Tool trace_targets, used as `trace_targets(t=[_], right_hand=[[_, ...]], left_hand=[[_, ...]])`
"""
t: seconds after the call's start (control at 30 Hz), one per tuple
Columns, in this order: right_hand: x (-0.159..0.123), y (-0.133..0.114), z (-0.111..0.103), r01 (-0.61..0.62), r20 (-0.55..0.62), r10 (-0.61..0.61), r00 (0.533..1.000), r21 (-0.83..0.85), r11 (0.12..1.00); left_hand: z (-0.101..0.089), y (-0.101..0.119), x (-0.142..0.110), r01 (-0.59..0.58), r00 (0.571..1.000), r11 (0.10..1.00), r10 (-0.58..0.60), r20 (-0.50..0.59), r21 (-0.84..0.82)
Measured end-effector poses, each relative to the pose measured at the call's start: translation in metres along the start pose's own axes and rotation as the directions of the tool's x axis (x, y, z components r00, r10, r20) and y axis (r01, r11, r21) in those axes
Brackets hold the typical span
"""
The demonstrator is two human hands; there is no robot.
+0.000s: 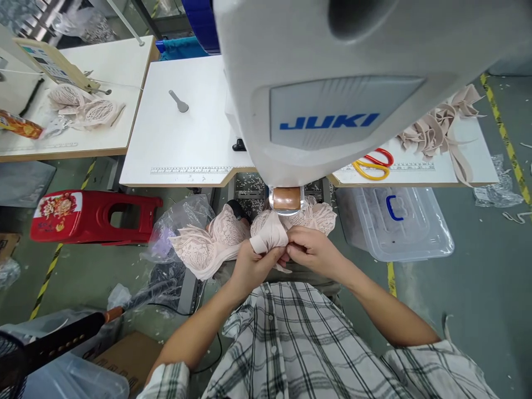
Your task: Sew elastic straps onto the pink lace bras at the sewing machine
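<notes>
Pale pink lace bras (199, 249) hang in front of me below the head of a white JUKI sewing machine (328, 119). My left hand (256, 266) is closed on a smooth pink band of a bra, thumb pressed on top. Right beside it, my right hand (313, 250) pinches the same fabric, with the fingertips of both hands nearly touching. The exact edge between my fingers is hidden. More lace cups (320, 216) show behind my right hand, partly under the machine head.
Red-and-yellow scissors (374, 164) and a heap of pink fabric strips (440, 130) lie on the right of the white table (183, 144). A clear lidded bin (399, 227) stands below. At left are a red stool (95, 217) and a black fan (54, 346).
</notes>
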State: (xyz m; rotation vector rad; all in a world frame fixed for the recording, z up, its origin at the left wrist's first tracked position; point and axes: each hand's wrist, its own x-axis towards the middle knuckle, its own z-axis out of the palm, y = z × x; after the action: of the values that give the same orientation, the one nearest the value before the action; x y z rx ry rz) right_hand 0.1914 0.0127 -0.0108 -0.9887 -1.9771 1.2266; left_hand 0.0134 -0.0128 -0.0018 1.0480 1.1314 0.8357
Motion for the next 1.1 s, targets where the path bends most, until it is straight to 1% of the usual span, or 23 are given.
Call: trace_targets(t=[0.1, 0.17, 0.23, 0.3, 0.37, 0.43, 0.57, 0.67, 0.77, 0.87, 0.97, 1.03, 1.1], right_hand=[[-0.004, 0.003, 0.007, -0.074, -0.061, 0.072, 0.996, -0.023, 0.997], [-0.006, 0.003, 0.008, -0.113, -0.073, 0.107, 0.992, -0.079, 0.990], [-0.005, 0.001, 0.008, -0.132, -0.076, 0.123, 0.989, -0.122, 0.984], [-0.004, -0.002, 0.006, -0.155, -0.086, 0.144, 0.986, -0.131, 0.979], [-0.003, -0.005, 0.004, -0.188, -0.096, 0.178, 0.979, -0.106, 0.976], [-0.003, -0.006, 0.001, -0.219, -0.105, 0.212, 0.972, -0.065, 0.973], [-0.004, -0.007, 0.000, -0.256, -0.113, 0.255, 0.960, 0.010, 0.967], [-0.004, -0.008, 0.001, -0.248, -0.136, 0.243, 0.961, -0.023, 0.969], [-0.002, -0.010, 0.000, -0.222, -0.159, 0.210, 0.965, -0.063, 0.973], [-0.002, -0.011, -0.006, -0.242, -0.171, 0.237, 0.956, -0.004, 0.970], [-0.003, -0.011, -0.013, -0.285, -0.170, 0.287, 0.943, 0.039, 0.958], [-0.005, -0.012, -0.017, -0.298, -0.155, 0.298, 0.942, 0.024, 0.954], [-0.006, -0.013, -0.018, -0.316, -0.121, 0.313, 0.942, -0.008, 0.949]], left_hand=[[-0.003, -0.003, 0.004, 0.093, 0.994, 0.995, -0.091, 0.060, -0.033], [-0.006, -0.005, 0.005, 0.116, 0.992, 0.993, -0.116, 0.059, -0.008], [-0.008, -0.006, 0.004, 0.091, 0.995, 0.994, -0.092, 0.023, 0.057], [-0.009, -0.006, 0.003, 0.040, 0.999, 0.990, -0.035, -0.039, 0.137], [-0.007, -0.005, 0.002, -0.003, 0.994, 0.982, 0.024, -0.110, 0.190], [-0.005, -0.003, 0.001, -0.032, 0.988, 0.978, 0.062, -0.142, 0.206], [-0.001, -0.003, 0.001, -0.051, 0.992, 0.986, 0.069, -0.103, 0.161], [0.001, -0.004, 0.003, -0.049, 0.994, 0.995, 0.057, -0.097, 0.086], [0.000, -0.004, 0.004, -0.014, 0.995, 0.999, 0.018, -0.099, 0.038], [-0.005, -0.002, 0.005, 0.046, 0.996, 0.999, -0.045, -0.076, 0.021], [-0.011, 0.004, 0.007, 0.043, 0.999, 0.996, -0.043, -0.005, 0.077], [-0.014, 0.010, 0.008, -0.003, 0.999, 0.985, -0.004, 0.040, 0.172], [-0.014, 0.017, 0.008, -0.043, 0.998, 0.960, 0.027, 0.063, 0.278]])
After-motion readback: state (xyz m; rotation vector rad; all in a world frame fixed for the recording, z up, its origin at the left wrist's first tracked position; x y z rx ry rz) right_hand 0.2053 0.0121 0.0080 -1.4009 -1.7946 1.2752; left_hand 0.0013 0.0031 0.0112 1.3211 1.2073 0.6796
